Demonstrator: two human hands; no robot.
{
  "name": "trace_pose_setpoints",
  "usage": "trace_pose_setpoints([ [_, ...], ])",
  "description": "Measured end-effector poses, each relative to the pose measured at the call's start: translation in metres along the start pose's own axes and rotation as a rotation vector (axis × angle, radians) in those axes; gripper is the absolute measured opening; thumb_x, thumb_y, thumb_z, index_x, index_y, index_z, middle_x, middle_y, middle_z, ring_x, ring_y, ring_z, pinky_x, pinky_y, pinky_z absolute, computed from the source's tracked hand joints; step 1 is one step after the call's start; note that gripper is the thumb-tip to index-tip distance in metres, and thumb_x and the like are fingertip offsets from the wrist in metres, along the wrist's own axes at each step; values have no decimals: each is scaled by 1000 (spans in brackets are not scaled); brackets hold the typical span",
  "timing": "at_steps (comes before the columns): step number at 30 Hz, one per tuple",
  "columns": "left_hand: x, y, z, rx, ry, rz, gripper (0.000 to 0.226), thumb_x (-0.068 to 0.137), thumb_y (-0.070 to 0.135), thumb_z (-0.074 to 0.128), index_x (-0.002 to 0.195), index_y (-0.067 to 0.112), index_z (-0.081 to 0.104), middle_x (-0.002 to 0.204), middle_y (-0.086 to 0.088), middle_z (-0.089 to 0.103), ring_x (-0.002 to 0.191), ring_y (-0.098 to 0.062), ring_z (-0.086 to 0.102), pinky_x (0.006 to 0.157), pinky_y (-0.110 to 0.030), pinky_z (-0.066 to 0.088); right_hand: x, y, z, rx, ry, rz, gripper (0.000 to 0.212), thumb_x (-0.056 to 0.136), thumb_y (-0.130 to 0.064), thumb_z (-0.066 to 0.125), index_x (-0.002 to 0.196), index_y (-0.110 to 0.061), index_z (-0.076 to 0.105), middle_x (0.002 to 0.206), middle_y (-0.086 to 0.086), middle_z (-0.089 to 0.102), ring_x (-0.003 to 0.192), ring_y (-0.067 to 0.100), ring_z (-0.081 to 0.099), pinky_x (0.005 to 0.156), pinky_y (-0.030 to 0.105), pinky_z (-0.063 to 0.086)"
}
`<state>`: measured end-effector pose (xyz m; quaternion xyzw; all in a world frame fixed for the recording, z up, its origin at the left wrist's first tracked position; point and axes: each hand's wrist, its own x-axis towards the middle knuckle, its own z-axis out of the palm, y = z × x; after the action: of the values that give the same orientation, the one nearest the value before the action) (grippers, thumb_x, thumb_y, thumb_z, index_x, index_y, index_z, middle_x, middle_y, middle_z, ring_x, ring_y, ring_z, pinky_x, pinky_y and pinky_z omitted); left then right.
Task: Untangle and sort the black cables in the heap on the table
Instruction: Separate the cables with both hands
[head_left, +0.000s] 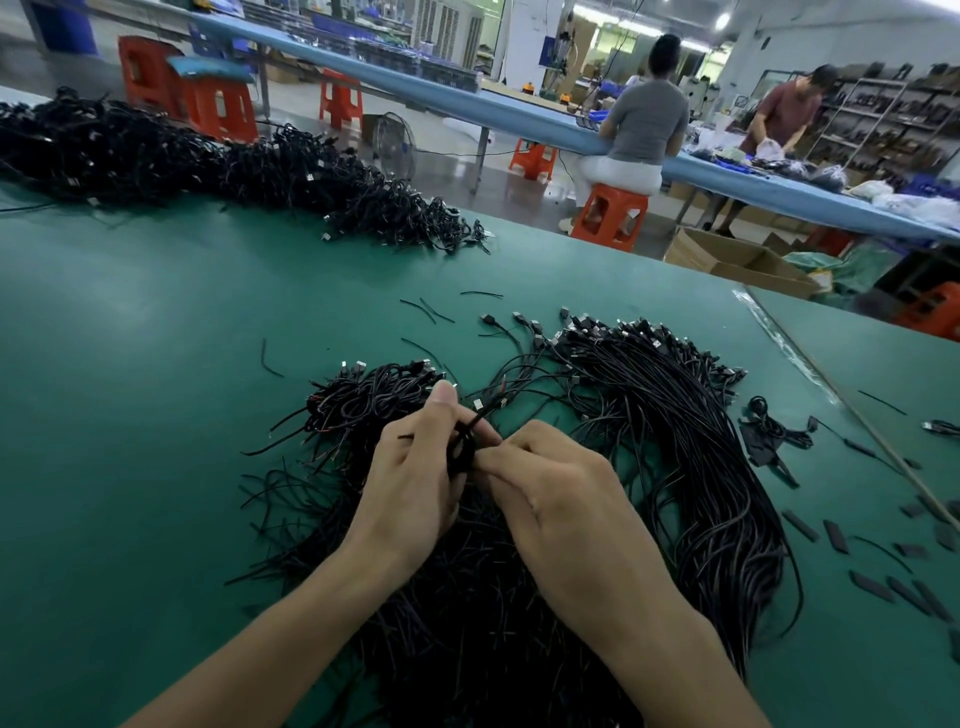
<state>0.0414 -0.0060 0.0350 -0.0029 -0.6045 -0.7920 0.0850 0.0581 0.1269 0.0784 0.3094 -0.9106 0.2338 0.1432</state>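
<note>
At 6 o'clock on the green tabletop (130, 364), both hands work just above the heap (467, 613) of black cables. The left hand (410, 483) curls round a small coiled cable (462, 449), thumb up at 12 o'clock, while the right hand (556, 493) pinches the same coil from the 3 o'clock side; neither holds anything else. The step looks like freeing 1 cable from its knot. To do it well, I would hold the coil steady with the left hand, find the free end that sticks out toward 1 o'clock, and feed it back through the loop rather than tug, since a pull would likely tighten the knot and drag neighbours up from the heap. Once it runs straight, it likely belongs with the bundle (691, 441) at 2 o'clock, plugs laid level with the others along its far edge. Short scraps (801, 526) at 4 o'clock should stay out of it. A far pile (182, 150) waits at 11 o'clock, so most of the task seems left.
</note>
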Motion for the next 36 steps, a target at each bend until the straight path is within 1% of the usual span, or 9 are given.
trace_pose_setpoints([
  [7, 5, 8, 4, -26, 40, -309, 68, 98, 62, 37, 59, 18, 71, 45, 1, 45, 32, -9, 32, 36, -16, 26, -1, -6, 1, -191, 11, -64, 7, 84, -11, 77, 79, -14, 71, 82, -5, 63, 86, 11, 62, 67, 29, 57],
  [11, 6, 12, -4, -3, -151, -448, 63, 94, 63, 44, 48, 20, 49, 47, 3, 31, 36, -10, 22, 42, -19, 16, 1, -5, -3, -308, -26, -222, 9, 84, -11, 73, 83, -16, 66, 85, -3, 58, 79, 16, 52, 70, 28, 44],
  [13, 4, 13, -9, 54, -250, -539, 59, 96, 61, 46, 51, 22, 54, 50, 3, 34, 39, -9, 23, 43, -20, 14, 2, -2, -6, -351, -41, -313, 8, 84, -13, 73, 84, -17, 66, 97, -1, 61, 89, 18, 54, 75, 29, 41],
  [18, 2, 13, -11, 160, -364, -744, 65, 89, 68, 49, 45, 23, 59, 45, 0, 44, 33, -8, 31, 35, -11, 18, 3, 3, -9, -211, -73, -303, 5, 87, -20, 70, 83, -19, 69, 93, -3, 61, 85, 17, 57, 75, 33, 48],
  [23, 8, 13, -21, -112, -549, -740, 62, 69, 82, 61, 71, 21, 52, 51, 4, 36, 35, -3, 24, 32, -11, 14, -1, 10, -6, 75, -47, -99, 13, 92, -22, 63, 88, -17, 74, 92, -7, 62, 78, 14, 61, 70, 36, 54],
  [27, 5, 17, -28, -88, -814, -607, 55, 60, 41, 91, 94, 16, 55, 60, 7, 35, 42, 1, 26, 33, -10, 21, 1, 13, -12, 37, -70, -113, 24, 92, -37, 57, 86, -23, 76, 84, -14, 65, 82, 13, 53, 73, 39, 48],
  [30, 4, 19, -28, -37, -872, -580, 52, 68, 7, 79, 109, 9, 48, 58, 9, 40, 41, 2, 32, 33, -10, 24, 3, 13, -19, 14, -139, -134, 14, 89, -35, 66, 87, -27, 76, 95, -14, 64, 96, 12, 52, 82, 38, 46],
  [33, 1, 18, -23, 107, -866, -562, 34, 72, 2, 75, 97, 9, 52, 59, 8, 42, 43, -1, 32, 35, -13, 19, 3, 11, -24, -104, -165, -229, 8, 87, -32, 70, 85, -27, 76, 122, -9, 62, 114, 14, 52, 89, 35, 44],
  [36, 0, 17, -21, 180, -880, -589, 23, 73, 3, 74, 82, 10, 54, 56, 7, 38, 43, -1, 28, 36, -14, 17, 6, 9, -25, -102, -229, -297, 9, 88, -25, 68, 84, -23, 76, 114, -10, 66, 109, 12, 56, 86, 34, 47],
])
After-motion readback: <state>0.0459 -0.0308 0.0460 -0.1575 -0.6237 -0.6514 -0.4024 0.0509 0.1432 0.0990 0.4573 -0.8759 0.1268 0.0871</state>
